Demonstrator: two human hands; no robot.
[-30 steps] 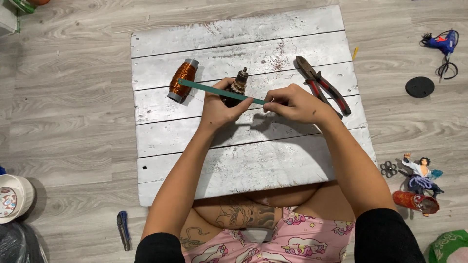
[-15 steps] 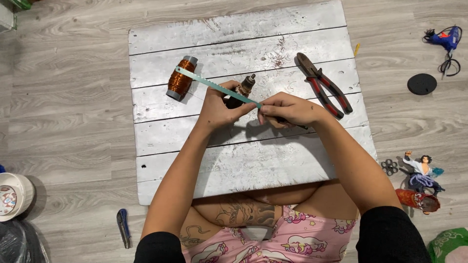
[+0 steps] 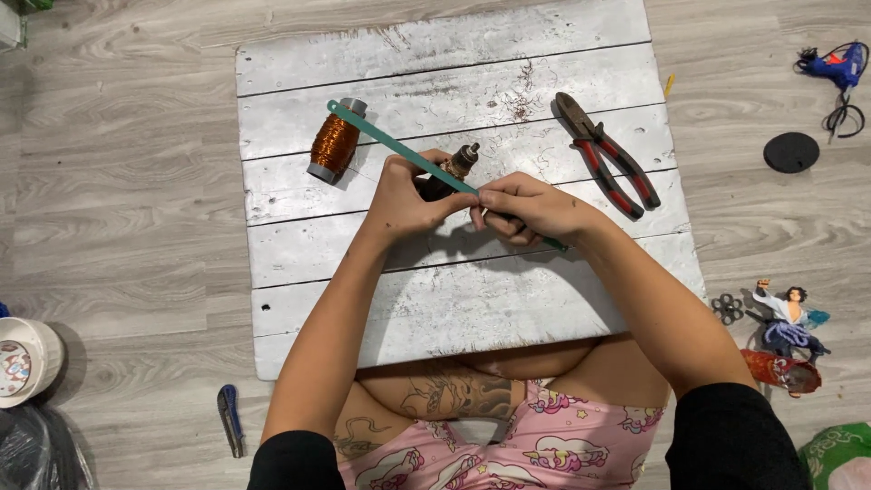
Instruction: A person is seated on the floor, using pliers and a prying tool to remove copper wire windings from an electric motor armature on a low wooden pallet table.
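My left hand point(image 3: 406, 198) grips a small dark brown piece with a metal tip point(image 3: 456, 167) over the white wooden board point(image 3: 454, 54). A thin green flat strip point(image 3: 392, 142) lies across that piece, running from the copper wire spool point(image 3: 334, 142) down to my right hand point(image 3: 531, 210). My right hand is closed on the strip's near end, and its fingertips touch my left thumb. The piece is mostly hidden by my left fingers.
Red-handled pliers point(image 3: 606, 154) lie on the board's right side. On the floor are a blue glue gun point(image 3: 835, 63), a black disc point(image 3: 791, 151), a figurine point(image 3: 787, 318), a blue utility knife point(image 3: 230, 417) and a white cup point(image 3: 27, 358).
The green strip's far end has moved away from me, up past the top of the spool. My right hand has shifted slightly left, closer to my left hand.
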